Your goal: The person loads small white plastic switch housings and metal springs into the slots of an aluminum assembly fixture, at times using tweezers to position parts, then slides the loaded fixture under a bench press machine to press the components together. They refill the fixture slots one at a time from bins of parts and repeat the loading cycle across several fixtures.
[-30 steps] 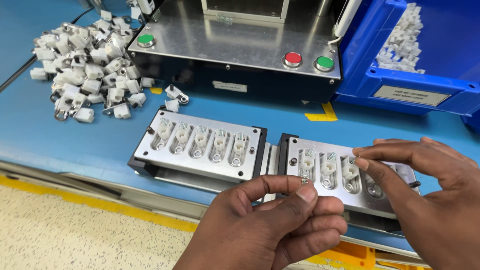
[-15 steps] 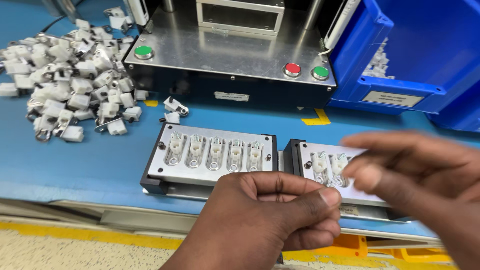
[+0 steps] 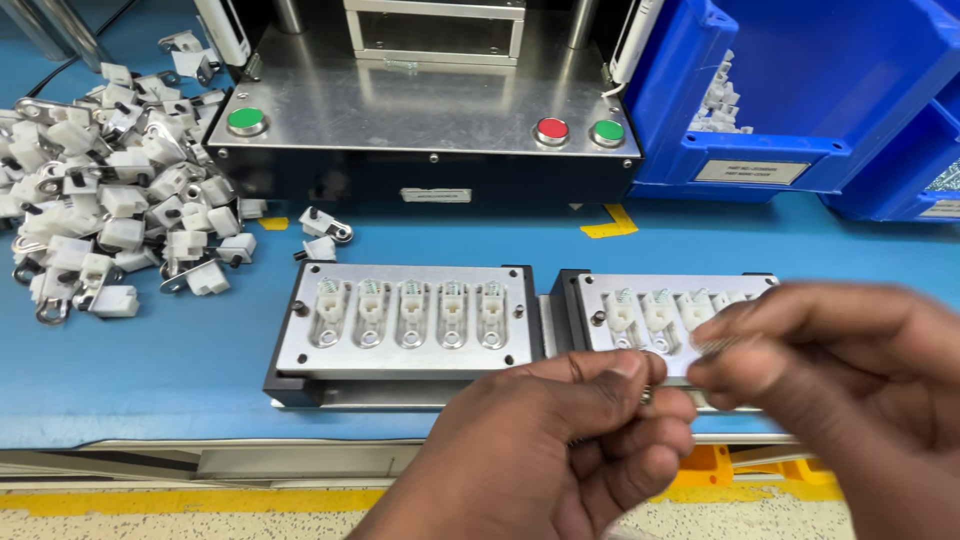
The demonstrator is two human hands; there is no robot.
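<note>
Above the right tray [image 3: 600, 290], the left hand [image 3: 560, 450] pinches a small metal piece [image 3: 646, 396], fingers closed; the blurred right hand [image 3: 840, 370] meets it, grip unclear. Hurried passing risks dropping it onto the surface [image 3: 150, 370].

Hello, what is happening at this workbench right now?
A person works with both bare hands at a blue bench. The left hand and the right hand meet in front of the right metal fixture plate, pinching something small that is too blurred to identify. The left fixture plate has all five slots filled with white parts. A pile of white parts lies at the left, and a press with green and red buttons stands behind.
</note>
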